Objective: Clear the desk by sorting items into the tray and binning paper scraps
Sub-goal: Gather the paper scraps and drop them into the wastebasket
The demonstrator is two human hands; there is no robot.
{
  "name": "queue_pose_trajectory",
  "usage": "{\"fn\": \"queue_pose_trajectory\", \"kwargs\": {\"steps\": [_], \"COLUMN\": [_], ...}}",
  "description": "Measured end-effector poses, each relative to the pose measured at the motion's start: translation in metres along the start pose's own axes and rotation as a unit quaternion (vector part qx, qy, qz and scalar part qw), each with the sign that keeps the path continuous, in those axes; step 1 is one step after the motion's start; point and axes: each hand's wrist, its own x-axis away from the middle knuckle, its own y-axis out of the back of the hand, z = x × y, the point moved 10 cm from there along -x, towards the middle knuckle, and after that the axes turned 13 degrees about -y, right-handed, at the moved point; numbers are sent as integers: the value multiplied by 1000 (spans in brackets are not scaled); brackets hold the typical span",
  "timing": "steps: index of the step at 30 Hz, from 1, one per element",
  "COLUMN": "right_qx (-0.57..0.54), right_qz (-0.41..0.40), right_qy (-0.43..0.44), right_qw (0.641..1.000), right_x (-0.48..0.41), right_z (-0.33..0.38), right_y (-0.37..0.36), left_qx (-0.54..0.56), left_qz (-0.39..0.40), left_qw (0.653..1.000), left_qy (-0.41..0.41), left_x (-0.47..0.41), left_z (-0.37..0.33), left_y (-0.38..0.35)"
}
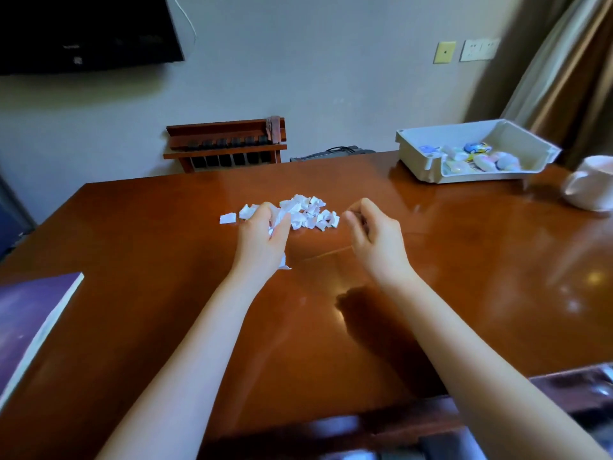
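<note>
Left hand (262, 234): palm turned inward, fingers curled round a bunch of white paper scraps; bits stick out past the fingers and below the heel of the hand.
Right hand (374, 234): just right of the left, over the worktop, fingers curled inward and blurred; I cannot tell whether it has hold of anything.
Paper scraps (308, 212): a small loose pile of torn white pieces in the middle of the worktop, just beyond both hands and touching the left fingers.
Stray scrap (227, 218): one piece lying alone just left of the pile.
Worktop (166, 260): glossy reddish-brown wood.
Tray (414, 151): pale plastic, at the far right corner of the worktop, well apart from the scraps.
Tray contents (477, 157): small pastel items heaped together, too small to tell apart.
Purple book (30, 313): at the near left edge.
White object (590, 184): rounded, blurred, at the right edge near the tray.
Wooden rack (225, 144): behind the worktop, against the wall.
Dark screen (83, 28): on the wall, upper left.
Curtain (564, 61): upper right.
</note>
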Motion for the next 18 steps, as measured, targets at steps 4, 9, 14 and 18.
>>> {"fn": "queue_pose_trajectory", "kwargs": {"steps": [4, 9, 14, 18], "right_qx": [-18, -3, 33, 52], "right_qz": [-67, -152, -228, -272], "right_qy": [4, -14, -38, -70], "right_qw": [998, 988, 972, 958], "right_x": [14, 37, 66, 96], "right_z": [-9, -34, -71, -106], "right_y": [64, 154, 247, 315], "left_qx": [50, 136, 174, 217], "left_qz": [12, 41, 77, 188], "left_qw": [997, 980, 961, 949], "left_qy": [-60, -137, -200, -132], "left_x": [11, 31, 42, 74], "left_z": [-72, -165, -240, -288], "left_y": [-27, -69, -124, -238]}}
